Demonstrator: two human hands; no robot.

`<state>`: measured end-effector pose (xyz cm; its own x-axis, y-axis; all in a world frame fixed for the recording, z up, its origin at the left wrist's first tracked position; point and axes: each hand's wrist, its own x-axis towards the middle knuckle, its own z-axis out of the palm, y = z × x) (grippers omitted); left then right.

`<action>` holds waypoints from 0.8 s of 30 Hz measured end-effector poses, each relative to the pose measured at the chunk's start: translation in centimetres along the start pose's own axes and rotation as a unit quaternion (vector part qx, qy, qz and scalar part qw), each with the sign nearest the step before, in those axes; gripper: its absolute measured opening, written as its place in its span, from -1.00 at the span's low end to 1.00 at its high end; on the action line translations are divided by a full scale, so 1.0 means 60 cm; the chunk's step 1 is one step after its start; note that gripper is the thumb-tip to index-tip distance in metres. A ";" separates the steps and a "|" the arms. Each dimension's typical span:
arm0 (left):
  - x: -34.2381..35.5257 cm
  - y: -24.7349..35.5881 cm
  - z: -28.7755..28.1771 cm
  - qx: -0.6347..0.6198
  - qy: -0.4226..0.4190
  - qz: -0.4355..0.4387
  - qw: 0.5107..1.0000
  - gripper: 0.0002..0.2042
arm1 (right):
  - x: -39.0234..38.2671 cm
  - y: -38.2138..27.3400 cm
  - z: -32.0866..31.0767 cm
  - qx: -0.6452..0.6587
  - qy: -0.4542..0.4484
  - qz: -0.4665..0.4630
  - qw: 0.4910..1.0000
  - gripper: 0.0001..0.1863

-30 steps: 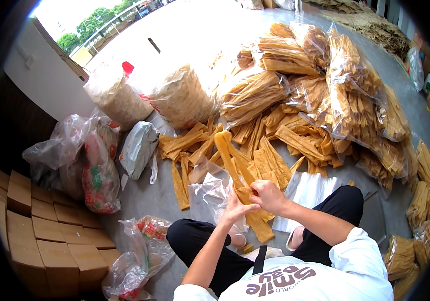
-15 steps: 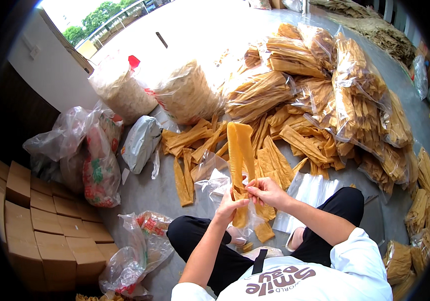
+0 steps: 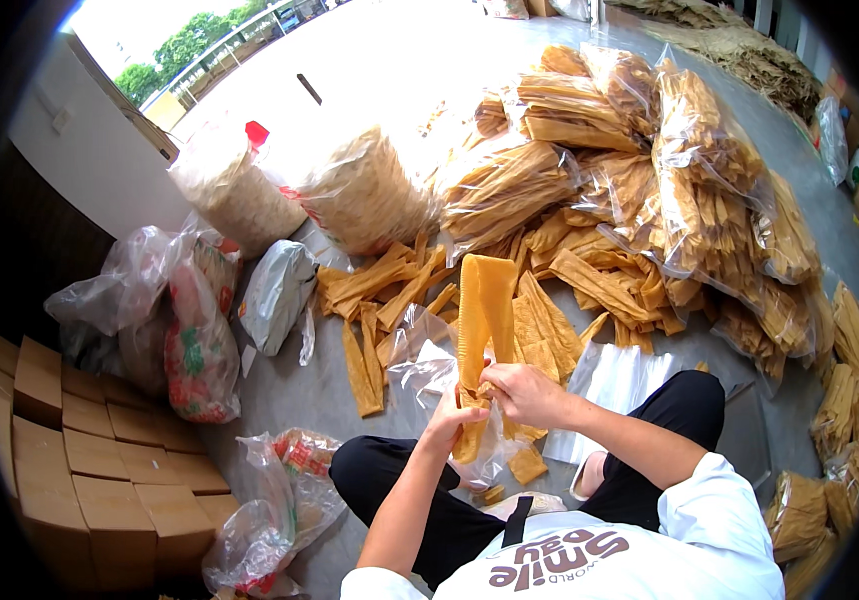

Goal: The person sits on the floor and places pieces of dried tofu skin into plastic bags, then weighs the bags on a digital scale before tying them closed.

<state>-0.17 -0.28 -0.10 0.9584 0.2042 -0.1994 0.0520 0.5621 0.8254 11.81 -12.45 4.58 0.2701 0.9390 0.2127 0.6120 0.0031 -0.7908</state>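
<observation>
A long folded strip of pleated yellow-brown sheet [image 3: 481, 300] stands upright between my crossed legs. My left hand [image 3: 449, 418] is closed on its lower part. My right hand [image 3: 521, 390] pinches the same strip just to the right, its fingertips close to my left thumb. Crumpled clear plastic [image 3: 419, 370] lies behind my left hand, and a stack of flat clear bags [image 3: 604, 380] lies by my right knee. Loose strips [image 3: 599, 285] are heaped on the floor ahead.
Bagged strip bundles [image 3: 699, 180] are piled ahead and right, more [image 3: 844, 380] at the far right. Big filled sacks [image 3: 354, 190], plastic-wrapped bundles [image 3: 194, 330] and cardboard boxes [image 3: 109, 460] are at left. A wall [image 3: 89, 120] stands at upper left, beside a bright opening.
The strip has gone from tilted left to upright, its folded face turned more toward me. Both hands stay on it, shifting slightly, the left a little lower and left.
</observation>
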 end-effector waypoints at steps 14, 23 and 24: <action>-0.016 0.012 0.004 -0.133 -0.003 -0.023 0.991 -0.22 | -0.009 -0.005 0.004 0.040 0.032 -0.105 0.993 -0.87; -0.002 0.022 -0.005 -0.266 -0.017 0.021 0.964 -0.31 | -0.034 -0.021 0.029 -0.052 0.066 -0.214 0.973 -0.76; -0.003 0.025 -0.002 -0.256 -0.006 0.022 0.966 -0.32 | -0.028 -0.027 0.020 -0.027 0.117 -0.184 0.976 -0.75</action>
<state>-0.26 0.62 1.12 0.9600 0.2295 -0.1606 -0.1320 0.8764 0.4631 9.50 -13.63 4.82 0.1837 0.7732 0.6070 0.7363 0.3009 -0.6061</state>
